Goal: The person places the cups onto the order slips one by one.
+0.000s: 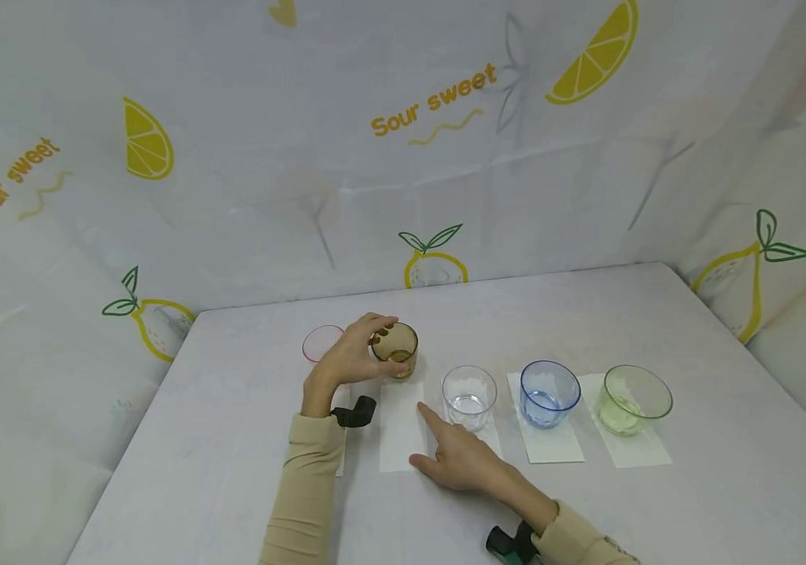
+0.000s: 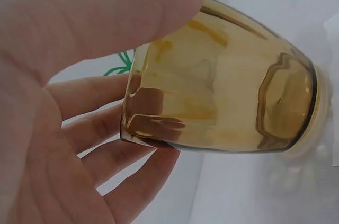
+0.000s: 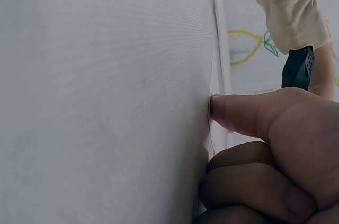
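My left hand (image 1: 355, 357) holds an amber glass (image 2: 233, 91), thumb on one side and fingers on the other near the rim. In the head view, this glass is upright just beyond the far end of a white paper slip (image 1: 401, 435). My right hand (image 1: 462, 459) rests at that slip's right edge, index finger and thumb extended and spread apart. The right wrist view shows the thumb (image 3: 238, 113) straight, its tip down at the surface, with other fingers folded under. Just right of the index finger stands a clear glass (image 1: 469, 396).
A blue glass (image 1: 549, 396) and a green glass (image 1: 632, 400) stand to the right on paper slips. At left, a pink-rimmed glass (image 1: 320, 344) is partly hidden by my left hand, and another slip (image 1: 341, 463) shows beside the sleeve. A lemon-print cloth hangs behind the table.
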Demonstrator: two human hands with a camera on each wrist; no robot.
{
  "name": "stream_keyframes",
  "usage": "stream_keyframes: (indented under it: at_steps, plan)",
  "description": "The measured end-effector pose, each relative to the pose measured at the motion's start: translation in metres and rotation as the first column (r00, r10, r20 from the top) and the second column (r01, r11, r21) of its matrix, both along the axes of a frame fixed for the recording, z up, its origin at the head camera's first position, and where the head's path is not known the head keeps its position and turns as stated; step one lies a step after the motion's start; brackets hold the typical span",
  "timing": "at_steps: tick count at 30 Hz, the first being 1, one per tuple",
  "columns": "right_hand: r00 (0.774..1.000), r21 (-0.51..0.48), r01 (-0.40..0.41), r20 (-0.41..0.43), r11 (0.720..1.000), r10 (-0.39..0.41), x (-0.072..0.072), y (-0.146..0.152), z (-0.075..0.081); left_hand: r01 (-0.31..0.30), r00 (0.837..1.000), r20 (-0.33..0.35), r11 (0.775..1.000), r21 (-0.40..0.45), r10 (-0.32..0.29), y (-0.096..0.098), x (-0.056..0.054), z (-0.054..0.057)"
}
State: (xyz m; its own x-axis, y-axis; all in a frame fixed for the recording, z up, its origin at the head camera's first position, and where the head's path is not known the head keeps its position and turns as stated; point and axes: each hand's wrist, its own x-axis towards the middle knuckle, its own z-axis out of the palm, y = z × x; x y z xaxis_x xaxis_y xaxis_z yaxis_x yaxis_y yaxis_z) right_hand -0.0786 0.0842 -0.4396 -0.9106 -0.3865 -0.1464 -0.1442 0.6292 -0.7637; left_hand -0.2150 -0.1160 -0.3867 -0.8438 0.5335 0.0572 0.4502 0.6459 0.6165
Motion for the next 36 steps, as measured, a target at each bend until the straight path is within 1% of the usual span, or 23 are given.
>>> stream_keyframes:
  at_steps: [5, 11, 15, 19, 23, 26, 30, 36]
  plan:
    - [1.000, -0.008, -0.007, -0.013, 1.000, 0.007, 0.000, -0.001, 0.000, 0.004, 1.000, 0.009, 1.000, -0.003, -0.004, -0.001, 0.001, 0.003]
    - [1.000, -0.004, -0.002, -0.019, 1.000, 0.002, -0.002, 0.000, 0.000, 0.018, 1.000, -0.005, 1.000, -0.004, -0.018, -0.002, 0.005, 0.008]
    - [1.000, 0.004, 0.008, -0.011, 1.000, -0.008, -0.002, 0.001, 0.000, 0.042, 0.999, -0.015, 0.999, 0.005, -0.042, 0.000, 0.008, 0.013]
    - [1.000, -0.005, 0.002, -0.006, 1.000, -0.002, -0.003, 0.001, -0.001, 0.067, 0.997, -0.022, 0.998, -0.007, -0.067, 0.000, 0.013, 0.016]
    - [1.000, -0.003, -0.002, -0.009, 1.000, 0.002, -0.003, 0.002, -0.002, 0.090, 0.995, -0.028, 0.995, -0.031, -0.091, -0.002, 0.019, 0.023]
    - [1.000, 0.005, 0.000, -0.009, 1.000, 0.000, -0.003, 0.002, -0.002, 0.102, 0.995, -0.019, 0.994, -0.051, -0.103, -0.004, 0.026, 0.028]
    - [1.000, 0.002, 0.001, -0.003, 1.000, -0.001, -0.002, 0.002, -0.001, 0.102, 0.995, 0.013, 0.992, -0.075, -0.101, -0.010, 0.036, 0.034]
    - [1.000, -0.006, 0.002, -0.003, 1.000, -0.002, -0.001, 0.001, -0.003, 0.094, 0.995, 0.018, 0.992, -0.087, -0.093, -0.015, 0.048, 0.040]
